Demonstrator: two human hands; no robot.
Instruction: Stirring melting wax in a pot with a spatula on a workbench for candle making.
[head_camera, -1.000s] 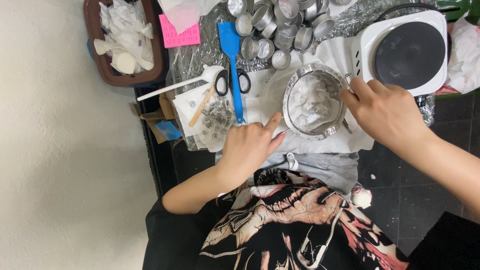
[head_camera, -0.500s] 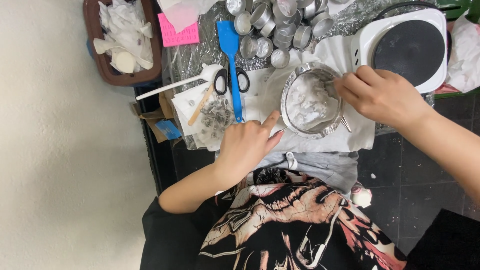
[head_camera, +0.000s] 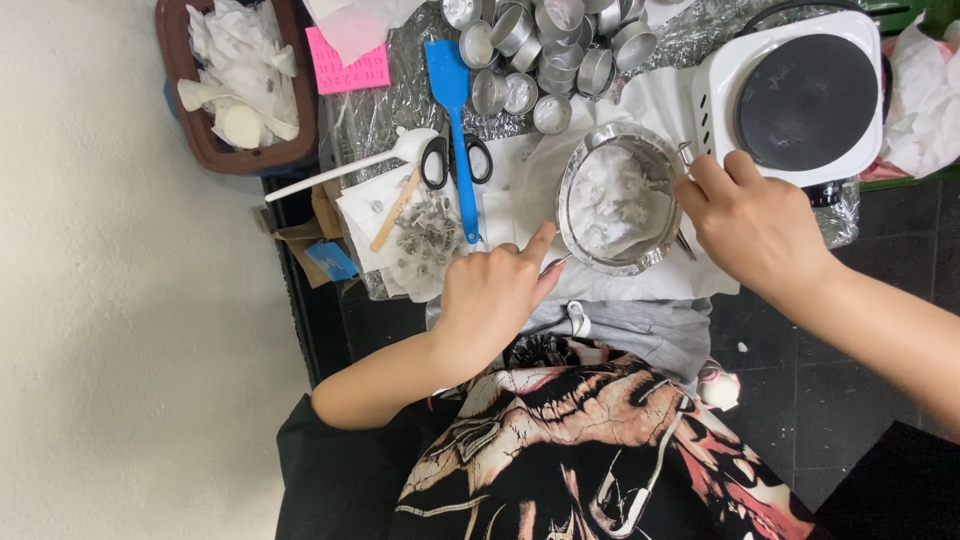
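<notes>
A round metal bowl (head_camera: 603, 264) holding lumpy white wax (head_camera: 612, 198) sits on white paper in front of me. My left hand (head_camera: 493, 296) is curled at the bowl's left rim, index finger stretched along it, pinching a thin metal piece that sticks out from the bowl. My right hand (head_camera: 755, 225) is closed at the right rim on a small metal utensil (head_camera: 686, 156) that reaches into the wax.
A white electric hot plate (head_camera: 805, 85) stands right of the bowl. Several empty tin cups (head_camera: 545, 40) lie behind it. To the left are a blue spatula (head_camera: 452, 100), scissors (head_camera: 455, 160), a white spoon (head_camera: 350, 170), metal wick tabs (head_camera: 425, 235) and a brown bin (head_camera: 300, 120).
My right hand pushed left over the bowl's edge, then drew back to the right rim. My left hand stayed at the left rim.
</notes>
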